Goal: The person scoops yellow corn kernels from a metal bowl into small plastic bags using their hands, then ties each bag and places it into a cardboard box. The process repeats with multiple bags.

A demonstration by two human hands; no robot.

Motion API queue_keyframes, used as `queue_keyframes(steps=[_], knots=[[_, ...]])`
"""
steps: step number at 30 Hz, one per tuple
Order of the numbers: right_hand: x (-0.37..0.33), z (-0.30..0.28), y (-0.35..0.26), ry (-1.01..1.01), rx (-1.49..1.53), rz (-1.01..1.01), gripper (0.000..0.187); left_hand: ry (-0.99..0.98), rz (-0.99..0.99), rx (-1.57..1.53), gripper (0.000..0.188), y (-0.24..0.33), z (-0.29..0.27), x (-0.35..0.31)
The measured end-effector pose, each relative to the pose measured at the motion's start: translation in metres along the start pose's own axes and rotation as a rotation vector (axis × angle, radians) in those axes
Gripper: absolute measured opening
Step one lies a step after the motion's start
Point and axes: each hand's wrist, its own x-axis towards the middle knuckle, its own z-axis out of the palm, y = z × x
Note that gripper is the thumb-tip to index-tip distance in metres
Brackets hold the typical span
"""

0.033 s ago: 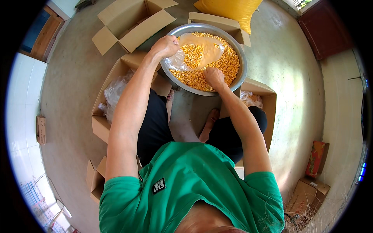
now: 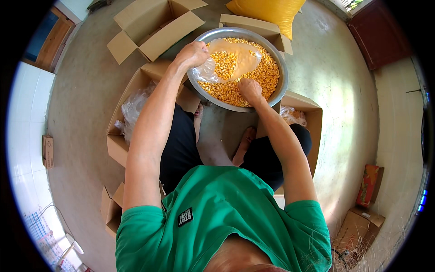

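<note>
A wide metal basin (image 2: 284,81) full of yellow corn kernels (image 2: 267,75) stands in front of me. Across the kernels lies a clear plastic bag (image 2: 245,58), with kernels showing at its near left part. My left hand (image 2: 193,54), at the basin's left rim, is closed on the bag's left edge. Low over the kernels, just below the bag, my right hand (image 2: 250,90) has its fingers curled closed. Whatever it holds, if anything, is hidden beneath the fingers.
Beside my left leg, an open cardboard box (image 2: 118,152) holds crumpled clear plastic. Another box (image 2: 312,122) with plastic-wrapped contents sits at my right knee. Beyond the basin are an open carton (image 2: 170,36), a flapped box (image 2: 247,21) and a bulging yellow sack (image 2: 272,13).
</note>
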Motion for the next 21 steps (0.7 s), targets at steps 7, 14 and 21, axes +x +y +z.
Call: queue_keyframes(steps=[7,14,21], knots=[[0.015,0.005,0.011,-0.052,-0.076,0.01,0.031,0.016,0.002,-0.004,0.027,0.001,0.002,0.001],[0.017,-0.018,0.021,-0.216,-0.065,-0.36,0.032,0.014,0.019,-0.005,0.028,0.002,0.003,0.002],[-0.015,-0.101,-0.028,-0.623,0.535,-0.213,0.026,-0.005,0.017,-0.003,0.028,0.001,0.003,0.003]])
